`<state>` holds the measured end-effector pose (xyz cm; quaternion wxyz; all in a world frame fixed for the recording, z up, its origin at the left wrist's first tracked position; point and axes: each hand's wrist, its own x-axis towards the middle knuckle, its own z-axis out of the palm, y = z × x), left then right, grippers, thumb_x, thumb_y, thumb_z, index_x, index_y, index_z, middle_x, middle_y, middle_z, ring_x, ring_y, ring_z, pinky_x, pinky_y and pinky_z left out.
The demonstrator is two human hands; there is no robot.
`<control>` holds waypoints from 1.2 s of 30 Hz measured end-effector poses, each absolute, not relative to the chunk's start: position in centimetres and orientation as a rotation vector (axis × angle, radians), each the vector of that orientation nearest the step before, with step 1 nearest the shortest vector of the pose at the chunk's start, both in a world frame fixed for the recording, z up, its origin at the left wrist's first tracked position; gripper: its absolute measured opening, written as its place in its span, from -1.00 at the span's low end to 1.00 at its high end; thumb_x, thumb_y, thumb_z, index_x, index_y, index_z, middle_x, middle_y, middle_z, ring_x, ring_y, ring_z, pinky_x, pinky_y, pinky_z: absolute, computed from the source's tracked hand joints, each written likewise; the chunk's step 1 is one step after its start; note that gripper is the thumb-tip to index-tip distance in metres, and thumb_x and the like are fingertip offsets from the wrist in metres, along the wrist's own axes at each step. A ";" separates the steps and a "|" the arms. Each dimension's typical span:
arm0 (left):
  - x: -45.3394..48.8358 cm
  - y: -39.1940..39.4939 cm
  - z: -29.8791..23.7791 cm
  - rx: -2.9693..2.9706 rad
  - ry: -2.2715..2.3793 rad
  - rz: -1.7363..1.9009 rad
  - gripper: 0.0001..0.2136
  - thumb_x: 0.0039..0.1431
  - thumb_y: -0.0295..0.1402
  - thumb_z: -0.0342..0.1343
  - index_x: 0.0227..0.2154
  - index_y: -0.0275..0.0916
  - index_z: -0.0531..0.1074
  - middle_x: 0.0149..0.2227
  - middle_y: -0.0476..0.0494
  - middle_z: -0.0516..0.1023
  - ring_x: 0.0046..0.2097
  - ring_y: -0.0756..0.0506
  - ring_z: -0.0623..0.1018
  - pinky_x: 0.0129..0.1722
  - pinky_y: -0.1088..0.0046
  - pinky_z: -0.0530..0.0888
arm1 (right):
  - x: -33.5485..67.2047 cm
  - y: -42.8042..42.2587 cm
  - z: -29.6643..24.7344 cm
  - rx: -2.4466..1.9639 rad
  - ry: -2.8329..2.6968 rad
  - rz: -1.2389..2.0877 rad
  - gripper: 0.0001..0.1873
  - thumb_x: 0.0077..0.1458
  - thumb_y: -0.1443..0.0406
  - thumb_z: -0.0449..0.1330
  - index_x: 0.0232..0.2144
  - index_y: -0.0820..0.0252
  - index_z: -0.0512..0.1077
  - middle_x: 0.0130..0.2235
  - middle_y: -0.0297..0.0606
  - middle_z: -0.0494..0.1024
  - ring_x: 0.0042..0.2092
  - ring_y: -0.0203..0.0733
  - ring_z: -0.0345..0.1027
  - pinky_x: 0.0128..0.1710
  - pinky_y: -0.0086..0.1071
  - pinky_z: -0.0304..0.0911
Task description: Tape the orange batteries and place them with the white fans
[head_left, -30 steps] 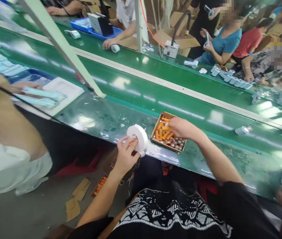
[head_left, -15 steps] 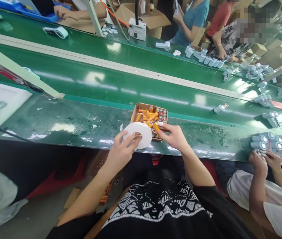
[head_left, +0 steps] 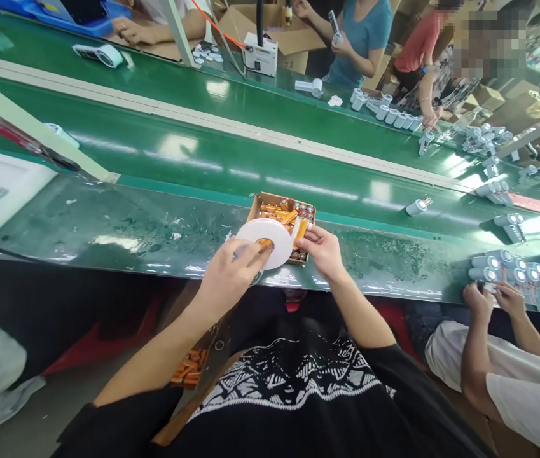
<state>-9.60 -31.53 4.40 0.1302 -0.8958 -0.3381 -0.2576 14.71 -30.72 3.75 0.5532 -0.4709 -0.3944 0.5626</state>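
My left hand (head_left: 229, 273) grips a large white roll of tape (head_left: 280, 249), its fingers at the hole in the roll's centre. Between the fingertips of my right hand (head_left: 324, 253) is an orange battery (head_left: 301, 231), close to the roll's right edge. A whitish strip seems to run from the roll to this battery. Behind and below both hands stands a small cardboard box (head_left: 256, 207) of orange batteries (head_left: 274, 208), some lying loose and others upright at the right. The roll hides the box's front left part.
A green conveyor belt (head_left: 250, 162) runs beyond the worktop (head_left: 155, 219). One light-blue cylinder (head_left: 416, 207) lies on the belt. To the right, a co-worker's hands (head_left: 493, 299) work beside several such cylinders (head_left: 520, 270). A slanted metal post (head_left: 50, 137) rises at left.
My right hand has brought the battery up beside the roll, and a whitish strip now shows against it. The roll has tilted slightly in my left hand.
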 end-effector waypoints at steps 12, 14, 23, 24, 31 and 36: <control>-14.8 -33.5 -4.3 -2.531 -1.719 -0.900 -0.70 0.27 -0.19 0.30 0.01 -0.12 0.67 -0.08 -0.31 0.65 0.04 -0.42 0.49 0.11 -0.11 0.42 | 21.3 -28.0 6.7 -1.041 -0.716 0.766 -0.43 -0.05 0.03 0.56 -0.02 0.11 0.62 0.03 -0.17 0.70 0.13 -0.04 0.59 0.19 -0.21 0.55; -18.8 -31.6 -5.6 -2.443 -2.062 -0.743 -0.65 0.18 -0.15 0.29 0.01 -0.11 0.66 -0.03 -0.33 0.64 0.10 -0.52 0.46 0.15 -0.22 0.41 | 20.8 -30.0 5.5 -1.117 -0.822 0.988 -0.40 -0.16 0.09 0.63 -0.06 0.14 0.65 -0.05 -0.16 0.74 0.04 0.02 0.64 0.15 -0.13 0.58; -7.7 -32.4 1.9 -2.636 -1.346 -1.487 -0.67 0.43 -0.16 0.30 0.16 -0.14 0.59 -0.21 -0.13 0.56 -0.15 -0.19 0.52 -0.06 0.21 0.51 | 14.4 -34.8 1.3 -1.259 -1.122 1.484 -0.44 -0.09 0.08 0.57 -0.02 0.11 0.67 -0.02 -0.21 0.75 0.07 0.13 0.67 0.24 -0.01 0.55; -6.6 -32.0 2.4 -2.679 -1.272 -1.488 -0.73 0.46 -0.20 0.28 0.11 -0.15 0.61 -0.25 -0.11 0.54 -0.18 -0.16 0.50 -0.11 0.24 0.50 | 14.3 -34.9 1.3 -1.260 -1.175 1.478 -0.45 -0.05 0.08 0.55 0.00 0.09 0.66 -0.02 -0.21 0.75 0.05 0.12 0.68 0.23 -0.01 0.55; -6.6 -28.8 5.1 -3.130 -0.709 -0.766 -0.85 0.42 -0.52 0.16 -0.22 -0.22 0.62 -0.10 -0.24 0.59 -0.02 -0.20 0.52 0.05 0.20 0.50 | 15.1 -36.2 0.5 -1.312 -1.577 1.652 -0.71 0.09 0.16 0.41 -0.16 0.14 0.58 -0.33 -0.28 0.69 -0.32 -0.12 0.62 -0.22 -0.30 0.58; -7.7 -20.8 6.0 -3.674 -0.608 -0.394 -0.79 0.45 -0.25 0.23 0.06 -0.05 0.62 0.13 -0.21 0.60 0.15 -0.20 0.56 0.21 0.26 0.50 | 16.7 -35.0 -0.3 -1.178 -1.176 1.883 -0.53 -0.16 0.14 0.59 -0.19 0.14 0.60 -0.36 -0.23 0.67 -0.33 -0.01 0.61 -0.24 -0.20 0.57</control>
